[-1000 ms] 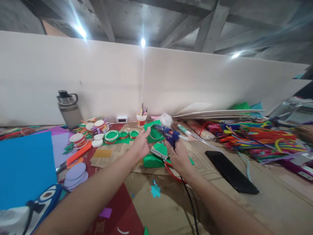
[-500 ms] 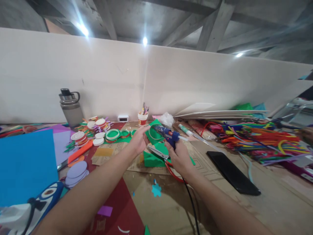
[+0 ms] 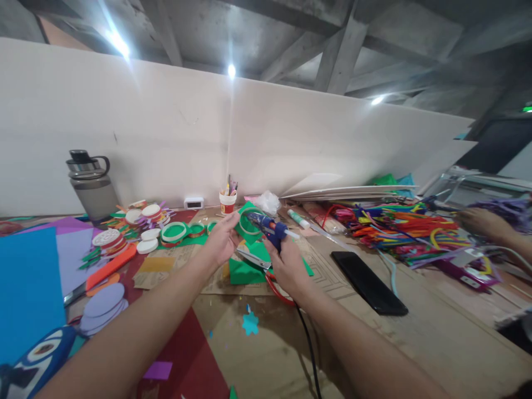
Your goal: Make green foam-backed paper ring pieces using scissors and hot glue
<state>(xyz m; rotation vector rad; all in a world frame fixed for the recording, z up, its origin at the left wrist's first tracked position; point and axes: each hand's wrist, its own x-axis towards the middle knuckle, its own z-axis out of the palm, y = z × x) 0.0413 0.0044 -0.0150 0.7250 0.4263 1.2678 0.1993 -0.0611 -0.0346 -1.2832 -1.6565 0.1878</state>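
Observation:
My left hand (image 3: 223,241) pinches the edge of a green sheet (image 3: 248,207) with a pale round ring (image 3: 241,226) on it. In my right hand (image 3: 287,266) is a blue hot glue gun (image 3: 274,237), its nozzle pointing left over the ring and a white glue stick jutting from its back. Below the hands lie red-handled scissors (image 3: 254,258) across another green piece (image 3: 245,272). Whether the nozzle touches the ring I cannot tell. A black cord (image 3: 310,346) runs down from under my right hand.
To the left stand a grey bottle (image 3: 96,194), green-lined rings (image 3: 173,233) and an orange cutter (image 3: 111,269). A black phone (image 3: 368,281) and a pile of colourful pipe cleaners (image 3: 403,227) lie right. Another person's hand (image 3: 484,221) reaches in behind the pile.
The view has turned to the right, so everything sits further left in it, and more of the other person's arm shows. My hands keep nearly the same hold on the sheet and glue gun.

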